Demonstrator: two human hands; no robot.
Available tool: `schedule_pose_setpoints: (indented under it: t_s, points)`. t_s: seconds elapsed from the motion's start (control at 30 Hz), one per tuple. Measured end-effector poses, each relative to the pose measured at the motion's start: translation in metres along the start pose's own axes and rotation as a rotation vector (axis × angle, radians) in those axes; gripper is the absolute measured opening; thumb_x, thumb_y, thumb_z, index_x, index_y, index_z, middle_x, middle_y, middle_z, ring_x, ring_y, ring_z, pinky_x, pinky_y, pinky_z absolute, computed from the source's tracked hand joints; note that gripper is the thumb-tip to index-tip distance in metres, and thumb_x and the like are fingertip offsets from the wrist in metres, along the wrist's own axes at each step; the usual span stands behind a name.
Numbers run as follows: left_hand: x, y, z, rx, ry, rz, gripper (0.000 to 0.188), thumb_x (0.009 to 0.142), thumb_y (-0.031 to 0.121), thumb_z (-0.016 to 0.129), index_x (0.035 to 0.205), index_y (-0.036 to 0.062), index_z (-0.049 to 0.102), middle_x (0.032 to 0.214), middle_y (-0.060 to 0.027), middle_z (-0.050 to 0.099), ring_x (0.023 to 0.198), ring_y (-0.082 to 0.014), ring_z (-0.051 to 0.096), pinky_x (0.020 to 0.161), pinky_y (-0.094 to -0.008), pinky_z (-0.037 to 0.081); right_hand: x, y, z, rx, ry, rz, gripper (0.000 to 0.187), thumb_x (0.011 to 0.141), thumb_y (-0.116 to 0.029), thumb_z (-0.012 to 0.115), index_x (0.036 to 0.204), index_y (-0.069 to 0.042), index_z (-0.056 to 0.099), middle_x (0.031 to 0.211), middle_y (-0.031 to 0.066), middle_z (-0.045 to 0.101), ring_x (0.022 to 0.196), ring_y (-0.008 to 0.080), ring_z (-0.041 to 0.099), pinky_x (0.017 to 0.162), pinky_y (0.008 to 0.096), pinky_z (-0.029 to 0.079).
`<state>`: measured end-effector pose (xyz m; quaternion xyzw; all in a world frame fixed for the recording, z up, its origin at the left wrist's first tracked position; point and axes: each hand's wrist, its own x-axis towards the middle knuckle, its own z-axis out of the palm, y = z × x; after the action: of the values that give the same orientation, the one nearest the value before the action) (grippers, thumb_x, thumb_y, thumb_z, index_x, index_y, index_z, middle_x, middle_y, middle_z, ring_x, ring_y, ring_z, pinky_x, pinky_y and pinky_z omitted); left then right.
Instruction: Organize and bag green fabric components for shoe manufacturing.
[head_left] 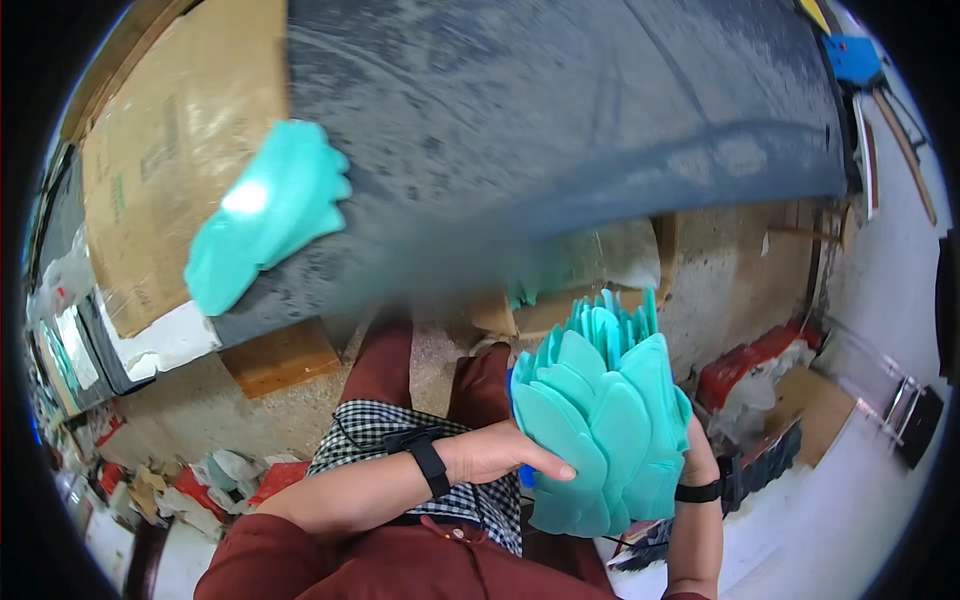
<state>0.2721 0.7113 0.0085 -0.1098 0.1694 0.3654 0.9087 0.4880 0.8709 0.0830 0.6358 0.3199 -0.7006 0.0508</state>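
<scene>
A thick bundle of thin teal insole-shaped pieces [600, 420] is held upright in front of my body, its loose upper ends fanned apart. My left hand [508, 455] grips the bundle's left side, with the thumb lying across its front. On the opposite side my right hand [700, 455] clasps the edge; most of its fingers are hidden behind the pieces. A smaller fanned stack of the same teal pieces [270, 215] lies at the left, partly on a cardboard sheet [190, 130] and partly on the dark tabletop [560, 90].
Below the table's near edge stands an open cardboard box [570, 315] with clear plastic and some teal material inside. Bags and scraps [205, 490] lie on the floor at left. A red bag [745, 365] and a carton [815, 410] sit at right, near a metal-framed cart [900, 410].
</scene>
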Motion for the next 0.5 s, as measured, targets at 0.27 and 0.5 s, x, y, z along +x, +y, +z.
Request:
schedule_pose_setpoints:
  t_s: [0.27, 0.5]
  points:
    - [0.029, -0.071, -0.097, -0.077, 0.149, -0.095, 0.071, 0.081, 0.002, 0.077, 0.144, 0.0025, 0.044, 0.136, -0.0109, 0.057, 0.127, -0.0244, 0.053, 0.107, -0.0407, 0.042, 0.110, 0.162, -0.025, 0.062, -0.179, 0.016, 0.055, 0.104, -0.044, 0.048, 0.139, -0.001, 0.051, 0.135, 0.0071, 0.055, 0.123, 0.0167, 0.050, 0.107, 0.0331, 0.038]
    - [0.076, -0.074, -0.134, -0.061, 0.302, 0.007, 0.064, 0.078, 0.000, 0.077, 0.137, 0.0037, 0.050, 0.127, -0.0090, 0.062, 0.117, -0.0234, 0.059, 0.101, -0.0402, 0.046, 0.186, 0.166, -0.043, 0.066, -0.297, -0.021, 0.052, 0.105, -0.043, 0.047, 0.134, 0.000, 0.054, 0.129, 0.0051, 0.057, 0.116, 0.0137, 0.052, 0.102, 0.0296, 0.042]
